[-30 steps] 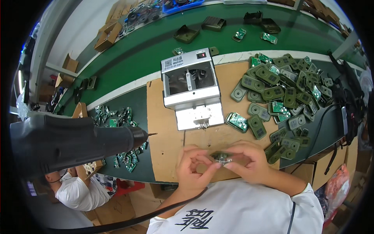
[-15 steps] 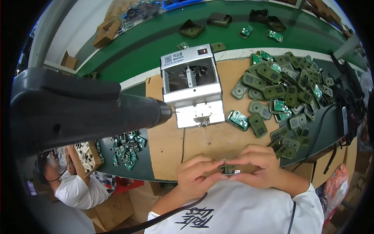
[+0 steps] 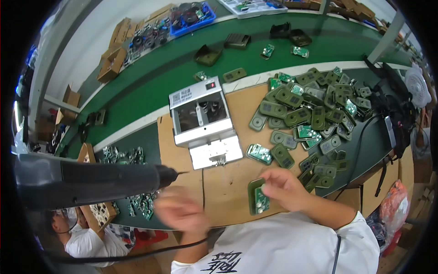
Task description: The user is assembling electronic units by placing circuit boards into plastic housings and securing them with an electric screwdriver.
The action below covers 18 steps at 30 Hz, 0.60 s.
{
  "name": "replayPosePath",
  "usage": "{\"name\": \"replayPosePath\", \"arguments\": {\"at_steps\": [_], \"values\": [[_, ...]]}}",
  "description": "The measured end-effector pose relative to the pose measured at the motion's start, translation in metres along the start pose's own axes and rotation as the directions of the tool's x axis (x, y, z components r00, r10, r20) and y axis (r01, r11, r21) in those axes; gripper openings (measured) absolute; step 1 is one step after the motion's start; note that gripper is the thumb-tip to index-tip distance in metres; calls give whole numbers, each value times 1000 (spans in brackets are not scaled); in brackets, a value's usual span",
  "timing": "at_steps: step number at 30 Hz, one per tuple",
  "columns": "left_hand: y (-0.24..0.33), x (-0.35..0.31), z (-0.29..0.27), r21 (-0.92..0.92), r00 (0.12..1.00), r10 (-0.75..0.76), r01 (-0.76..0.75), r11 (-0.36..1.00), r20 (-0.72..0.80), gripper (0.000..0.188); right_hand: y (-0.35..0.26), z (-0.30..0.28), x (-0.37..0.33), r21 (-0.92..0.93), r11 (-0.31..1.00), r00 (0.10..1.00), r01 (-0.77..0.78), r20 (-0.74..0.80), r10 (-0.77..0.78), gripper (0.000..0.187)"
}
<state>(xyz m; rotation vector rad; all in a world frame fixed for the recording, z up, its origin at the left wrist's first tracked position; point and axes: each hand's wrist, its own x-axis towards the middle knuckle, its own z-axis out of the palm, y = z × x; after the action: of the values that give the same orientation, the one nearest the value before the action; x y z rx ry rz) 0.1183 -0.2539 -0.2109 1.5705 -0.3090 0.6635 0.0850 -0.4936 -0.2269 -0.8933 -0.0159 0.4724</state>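
Note:
My right hand (image 3: 286,188) pinches an olive-green plastic cover (image 3: 252,187) upright above the near edge of the cardboard sheet. A green circuit board (image 3: 261,201) sits against the cover's face under my thumb. To the left, my left hand (image 3: 182,212) is smeared by motion, just below the tip of a dark electric screwdriver (image 3: 96,181); its fingers cannot be made out. Beyond my hands stands a silver screw feeder (image 3: 204,123). Another cover with a board (image 3: 260,154) lies right of the feeder, beside a bare olive cover (image 3: 282,156).
A large heap of olive covers and boards (image 3: 315,107) fills the right side. Loose small boards (image 3: 142,205) lie at the left, near a co-worker (image 3: 93,235). Olive housings (image 3: 208,55) rest on the green surface behind. A dark cable (image 3: 137,249) crosses below my left wrist.
My hands have parted. The right now holds the cover with its board raised to face the view, while the left has swung left toward the screwdriver. The whole view has shifted.

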Motion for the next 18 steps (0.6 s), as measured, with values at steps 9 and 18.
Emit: {"name": "replayPosePath", "arguments": {"at_steps": [9,18], "values": [[66,194,15,-585,490,382,377,718,784,35,6,-21,-7,480,819,950,-313,146,278,48],[9,107,61,-335,904,-143,291,896,402,29,4,-6,-3,572,798,933,-193,-143,329,66]]}}
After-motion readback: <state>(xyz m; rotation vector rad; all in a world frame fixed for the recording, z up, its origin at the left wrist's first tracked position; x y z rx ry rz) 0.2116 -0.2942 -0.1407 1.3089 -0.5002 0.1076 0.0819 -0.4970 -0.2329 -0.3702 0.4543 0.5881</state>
